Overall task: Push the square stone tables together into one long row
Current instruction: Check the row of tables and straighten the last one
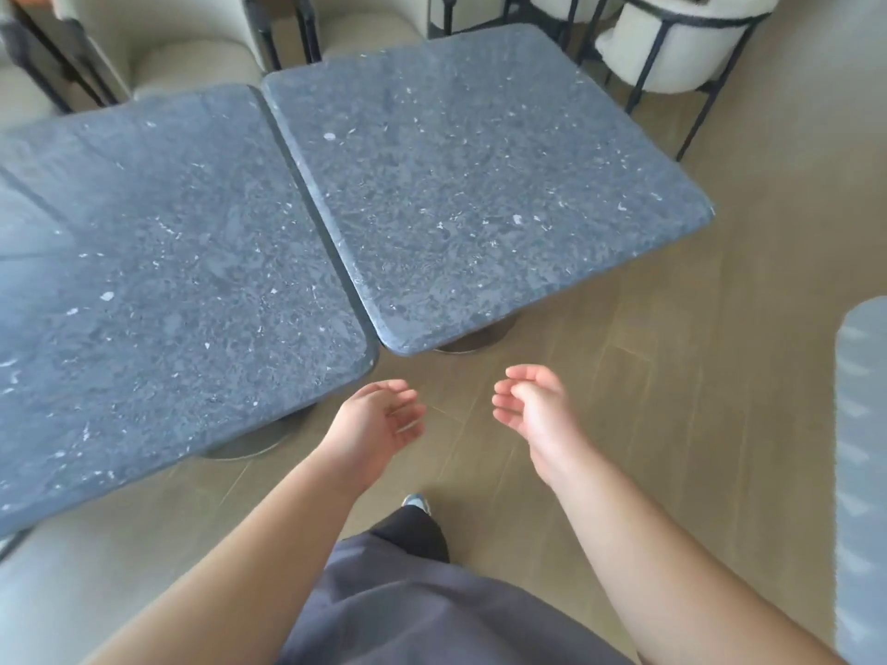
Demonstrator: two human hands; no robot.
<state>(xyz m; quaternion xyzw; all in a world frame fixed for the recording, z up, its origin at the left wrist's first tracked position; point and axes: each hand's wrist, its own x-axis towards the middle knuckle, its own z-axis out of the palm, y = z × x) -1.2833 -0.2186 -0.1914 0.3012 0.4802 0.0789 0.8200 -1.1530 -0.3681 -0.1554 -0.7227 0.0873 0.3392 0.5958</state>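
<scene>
Two square stone tables fill your view, side by side. The left table (158, 261) lies beyond and to the left of your left fingers; the right table (475, 184) lies beyond your right fingers. Their facing edges run close along a narrow dark seam, tight at the far end and slightly wider at the near corners, so you cannot tell whether the tops touch. A sliver of a third dark slab shows at the far left edge, beside the left table. Each of the two tables stands on one round base on the wooden floor (672, 376).

Your left hand (379, 419) hangs just short of the left table's near corner, its fingers (405, 410) loosely curled and holding nothing. Your right hand (533, 410) hangs near it, palm turned inward, fingers relaxed and empty. Neither hand touches a table.

Three pale upholstered chairs, at least, stand behind the tables; the rightmost chair (681, 45) has a black frame.
</scene>
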